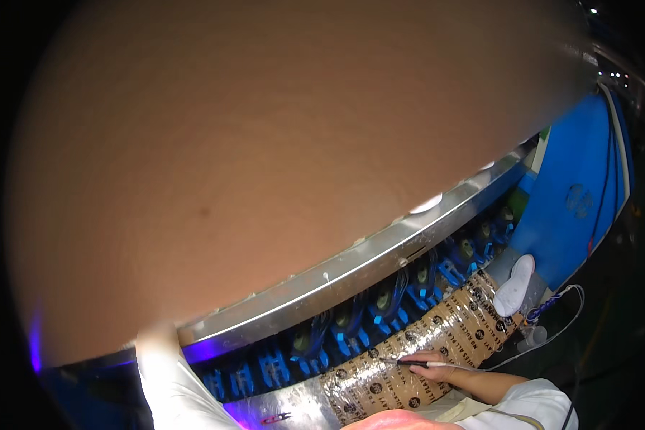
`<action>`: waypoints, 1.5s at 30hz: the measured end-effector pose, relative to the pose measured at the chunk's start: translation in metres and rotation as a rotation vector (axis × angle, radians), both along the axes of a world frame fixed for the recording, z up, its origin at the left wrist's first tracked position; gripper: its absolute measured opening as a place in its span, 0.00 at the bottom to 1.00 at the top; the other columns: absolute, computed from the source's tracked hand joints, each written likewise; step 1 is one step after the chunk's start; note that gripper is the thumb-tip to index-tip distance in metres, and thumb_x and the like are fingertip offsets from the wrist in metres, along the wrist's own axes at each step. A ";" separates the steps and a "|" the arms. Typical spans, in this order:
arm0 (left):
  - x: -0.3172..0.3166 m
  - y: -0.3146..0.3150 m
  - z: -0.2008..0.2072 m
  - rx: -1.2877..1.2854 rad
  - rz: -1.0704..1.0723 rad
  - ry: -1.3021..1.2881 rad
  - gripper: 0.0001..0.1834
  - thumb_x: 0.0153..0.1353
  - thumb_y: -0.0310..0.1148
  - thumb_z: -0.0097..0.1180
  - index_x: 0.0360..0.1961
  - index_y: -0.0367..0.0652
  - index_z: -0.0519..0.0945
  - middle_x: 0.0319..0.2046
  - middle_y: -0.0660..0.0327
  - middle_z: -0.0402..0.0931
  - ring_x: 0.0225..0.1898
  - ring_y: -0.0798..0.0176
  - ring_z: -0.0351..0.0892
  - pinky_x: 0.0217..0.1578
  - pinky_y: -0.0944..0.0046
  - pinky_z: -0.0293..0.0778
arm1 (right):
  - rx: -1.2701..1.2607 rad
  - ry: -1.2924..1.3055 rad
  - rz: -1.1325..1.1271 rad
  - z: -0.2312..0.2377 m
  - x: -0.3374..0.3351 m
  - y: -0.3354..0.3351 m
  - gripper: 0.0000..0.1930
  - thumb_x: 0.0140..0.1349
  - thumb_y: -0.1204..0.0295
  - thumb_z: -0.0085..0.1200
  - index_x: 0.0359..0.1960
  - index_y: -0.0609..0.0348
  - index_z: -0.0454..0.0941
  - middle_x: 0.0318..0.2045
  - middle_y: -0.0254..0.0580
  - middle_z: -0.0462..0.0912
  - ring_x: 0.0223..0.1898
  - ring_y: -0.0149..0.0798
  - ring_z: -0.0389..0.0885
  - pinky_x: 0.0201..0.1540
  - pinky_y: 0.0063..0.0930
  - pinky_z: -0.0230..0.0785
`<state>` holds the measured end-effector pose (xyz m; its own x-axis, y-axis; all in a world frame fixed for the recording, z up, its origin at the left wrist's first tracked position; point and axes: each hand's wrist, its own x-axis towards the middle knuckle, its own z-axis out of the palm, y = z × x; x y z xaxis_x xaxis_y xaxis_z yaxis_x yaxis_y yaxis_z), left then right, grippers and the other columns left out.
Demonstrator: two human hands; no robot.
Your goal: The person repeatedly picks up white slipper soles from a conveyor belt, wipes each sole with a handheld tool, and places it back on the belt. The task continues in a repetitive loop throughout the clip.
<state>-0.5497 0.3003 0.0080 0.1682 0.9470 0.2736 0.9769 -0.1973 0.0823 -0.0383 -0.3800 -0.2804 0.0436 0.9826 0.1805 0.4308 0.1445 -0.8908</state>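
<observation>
A large, blurred expanse of skin, apparently my left hand (265,186), fills most of the head view very close up. It meets my white left sleeve (168,380) at the lower left; its fingers cannot be made out. At the lower right, my right hand (428,367) is closed around a slim black-handled tool (412,363), whose thin tip points left. A pale cord runs rightward from near that hand. Beneath the hand lies a brown printed, shiny tape-covered work surface (380,383). Whatever lies behind the blurred skin is hidden.
A curved metal rail (287,297) crosses beyond the work surface, with a row of blue fixtures (347,330) beneath it. Small red-handled pliers (276,418) lie at the near left. A white shoe (514,287), a small grey cup (534,335) and a blue panel (570,179) are at right.
</observation>
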 end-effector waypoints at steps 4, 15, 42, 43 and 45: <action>-0.048 -0.009 0.029 0.337 0.122 0.219 0.34 0.60 0.59 0.54 0.53 0.39 0.83 0.45 0.43 0.84 0.50 0.40 0.81 0.52 0.45 0.74 | 0.040 0.012 0.036 0.007 -0.006 0.010 0.17 0.62 0.70 0.60 0.53 0.53 0.84 0.37 0.46 0.86 0.36 0.44 0.86 0.41 0.34 0.78; -0.013 -0.171 0.057 0.835 0.470 -0.220 0.15 0.47 0.39 0.60 0.19 0.34 0.84 0.27 0.43 0.84 0.34 0.41 0.86 0.37 0.51 0.79 | 0.077 0.023 0.071 0.015 -0.006 0.006 0.16 0.64 0.70 0.59 0.51 0.65 0.82 0.32 0.46 0.82 0.33 0.42 0.80 0.38 0.33 0.73; -0.114 -0.289 0.086 0.506 0.699 0.145 0.44 0.60 0.52 0.62 0.72 0.41 0.62 0.65 0.37 0.68 0.66 0.50 0.72 0.66 0.59 0.64 | 0.020 0.088 0.180 0.007 -0.003 0.008 0.19 0.68 0.67 0.54 0.55 0.67 0.79 0.48 0.51 0.83 0.49 0.47 0.81 0.55 0.35 0.70; -0.101 -0.300 0.083 0.635 0.622 -0.288 0.38 0.59 0.43 0.59 0.67 0.37 0.64 0.61 0.38 0.70 0.61 0.47 0.75 0.58 0.55 0.70 | 0.038 0.079 0.172 0.002 -0.001 0.007 0.18 0.68 0.68 0.53 0.55 0.66 0.79 0.49 0.51 0.82 0.50 0.48 0.80 0.56 0.35 0.69; -0.037 -0.349 0.075 0.811 0.397 -1.169 0.27 0.56 0.26 0.54 0.58 0.29 0.68 0.54 0.39 0.74 0.50 0.41 0.81 0.41 0.46 0.81 | 0.043 0.081 0.119 0.002 0.001 0.002 0.18 0.68 0.68 0.53 0.55 0.65 0.79 0.48 0.50 0.82 0.49 0.48 0.80 0.56 0.36 0.69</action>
